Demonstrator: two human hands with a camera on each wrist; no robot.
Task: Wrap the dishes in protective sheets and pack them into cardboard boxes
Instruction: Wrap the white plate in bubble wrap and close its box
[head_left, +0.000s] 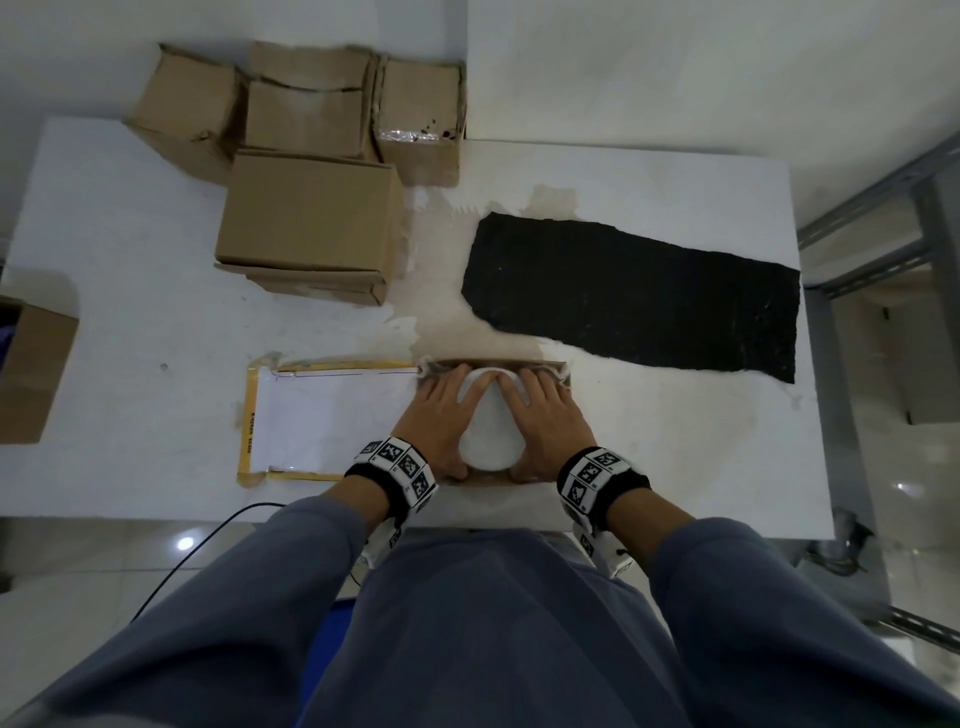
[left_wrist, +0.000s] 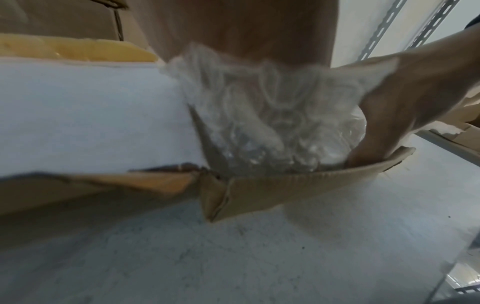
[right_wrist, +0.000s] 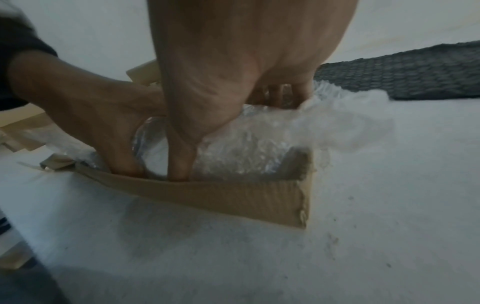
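A white dish wrapped in bubble wrap (head_left: 488, 431) sits in a low open cardboard box (head_left: 498, 364) at the table's near middle. My left hand (head_left: 441, 415) grips its left side and my right hand (head_left: 545, 415) its right side, thumbs down inside the near wall. In the left wrist view the crumpled wrap (left_wrist: 259, 123) fills the box (left_wrist: 298, 189), with the right hand (left_wrist: 402, 102) beside it. The right wrist view shows both thumbs, left hand (right_wrist: 91, 113) and right hand (right_wrist: 246, 61), pressed between wrap (right_wrist: 259, 139) and box wall (right_wrist: 233, 197). Loose wrap spills over the far right corner.
The box's flap with a white label and yellow tape (head_left: 332, 415) lies flat to the left. Several closed cardboard boxes (head_left: 311, 218) stand at the back left. A black sheet (head_left: 634, 296) lies at the right. Another box (head_left: 31, 374) sits off the left edge, and a metal frame (head_left: 883, 218) stands to the right.
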